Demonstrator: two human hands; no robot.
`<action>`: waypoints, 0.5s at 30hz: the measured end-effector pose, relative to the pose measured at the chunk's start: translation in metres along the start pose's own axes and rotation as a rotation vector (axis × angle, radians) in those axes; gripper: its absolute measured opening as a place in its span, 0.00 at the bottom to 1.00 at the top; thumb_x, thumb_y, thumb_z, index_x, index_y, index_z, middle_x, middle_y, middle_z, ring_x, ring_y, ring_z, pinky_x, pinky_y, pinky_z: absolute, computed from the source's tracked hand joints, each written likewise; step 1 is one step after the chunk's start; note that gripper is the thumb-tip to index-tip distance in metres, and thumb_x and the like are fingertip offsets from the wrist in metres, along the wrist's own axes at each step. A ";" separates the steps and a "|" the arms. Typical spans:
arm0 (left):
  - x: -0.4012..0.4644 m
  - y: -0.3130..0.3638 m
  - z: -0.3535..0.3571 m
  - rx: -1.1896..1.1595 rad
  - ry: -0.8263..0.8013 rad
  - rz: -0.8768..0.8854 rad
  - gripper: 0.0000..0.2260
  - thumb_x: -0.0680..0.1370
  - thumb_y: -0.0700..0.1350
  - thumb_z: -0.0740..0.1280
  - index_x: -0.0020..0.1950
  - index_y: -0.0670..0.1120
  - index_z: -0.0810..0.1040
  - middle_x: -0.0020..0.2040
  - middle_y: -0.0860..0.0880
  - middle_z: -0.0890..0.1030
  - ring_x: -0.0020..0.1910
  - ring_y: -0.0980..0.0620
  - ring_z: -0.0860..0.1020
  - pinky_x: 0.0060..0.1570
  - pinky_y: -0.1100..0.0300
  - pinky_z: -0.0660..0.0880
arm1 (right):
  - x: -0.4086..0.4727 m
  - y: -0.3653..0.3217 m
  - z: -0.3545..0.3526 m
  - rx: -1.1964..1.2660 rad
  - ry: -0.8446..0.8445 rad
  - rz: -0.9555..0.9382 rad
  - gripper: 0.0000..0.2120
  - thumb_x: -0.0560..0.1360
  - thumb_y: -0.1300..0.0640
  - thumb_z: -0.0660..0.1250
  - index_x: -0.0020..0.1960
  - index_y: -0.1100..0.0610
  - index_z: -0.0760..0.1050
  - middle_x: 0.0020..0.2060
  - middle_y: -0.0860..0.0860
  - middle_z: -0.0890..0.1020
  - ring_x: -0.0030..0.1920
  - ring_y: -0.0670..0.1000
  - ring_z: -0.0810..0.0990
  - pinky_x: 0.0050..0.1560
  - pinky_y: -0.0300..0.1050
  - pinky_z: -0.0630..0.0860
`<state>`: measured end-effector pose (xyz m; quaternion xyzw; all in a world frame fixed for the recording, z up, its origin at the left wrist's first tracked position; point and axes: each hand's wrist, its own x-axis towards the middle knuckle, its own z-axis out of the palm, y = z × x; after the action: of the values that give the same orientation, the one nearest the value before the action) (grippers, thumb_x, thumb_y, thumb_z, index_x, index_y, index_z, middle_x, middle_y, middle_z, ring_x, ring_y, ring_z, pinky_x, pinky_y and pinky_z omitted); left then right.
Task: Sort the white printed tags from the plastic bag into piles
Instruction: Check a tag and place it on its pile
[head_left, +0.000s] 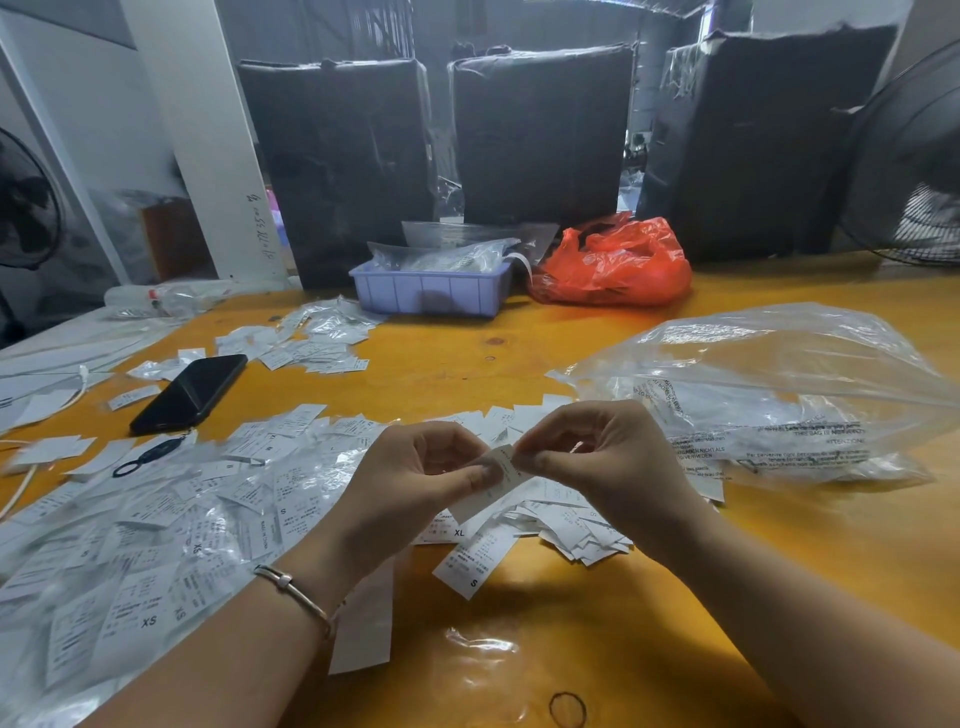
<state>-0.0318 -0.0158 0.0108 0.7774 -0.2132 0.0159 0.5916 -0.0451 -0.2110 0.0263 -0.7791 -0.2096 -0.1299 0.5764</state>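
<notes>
White tag (496, 480) pinched between both my hands: left hand (415, 475) grips its lower part, right hand (592, 457) nips the top edge, fingers curled, above the tags (566, 525).

Black phone (189, 392) on yellow table (675, 597); lilac tray (431, 292), red bag (615, 265), fan (914, 171)

Matt white paper tags (156, 519) on a smooth orange wooden table (597, 623); beside them, a glossy clear plastic bag (779, 374) and glossy black phone (189, 392).
</notes>
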 end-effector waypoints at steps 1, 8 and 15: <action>0.000 0.000 0.001 0.001 -0.014 0.001 0.09 0.67 0.49 0.75 0.42 0.45 0.85 0.39 0.47 0.86 0.40 0.53 0.83 0.42 0.64 0.78 | 0.000 0.000 0.001 -0.009 -0.026 0.008 0.04 0.66 0.68 0.75 0.38 0.61 0.84 0.32 0.52 0.85 0.30 0.40 0.78 0.32 0.31 0.71; 0.001 0.001 -0.001 -0.026 0.001 0.008 0.08 0.68 0.48 0.74 0.43 0.44 0.85 0.40 0.47 0.86 0.40 0.53 0.83 0.41 0.66 0.77 | 0.001 -0.001 -0.006 -0.042 -0.063 0.076 0.15 0.64 0.57 0.79 0.50 0.57 0.82 0.37 0.53 0.84 0.35 0.46 0.80 0.39 0.42 0.78; -0.001 0.004 -0.002 -0.086 0.001 -0.005 0.05 0.68 0.46 0.74 0.41 0.46 0.84 0.40 0.47 0.86 0.39 0.54 0.83 0.37 0.67 0.76 | 0.003 0.002 -0.006 -0.177 -0.127 0.095 0.06 0.68 0.54 0.76 0.39 0.57 0.84 0.33 0.51 0.84 0.32 0.43 0.79 0.33 0.36 0.73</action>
<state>-0.0332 -0.0149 0.0147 0.7517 -0.2114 0.0055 0.6247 -0.0414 -0.2166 0.0277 -0.8428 -0.1963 -0.0709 0.4962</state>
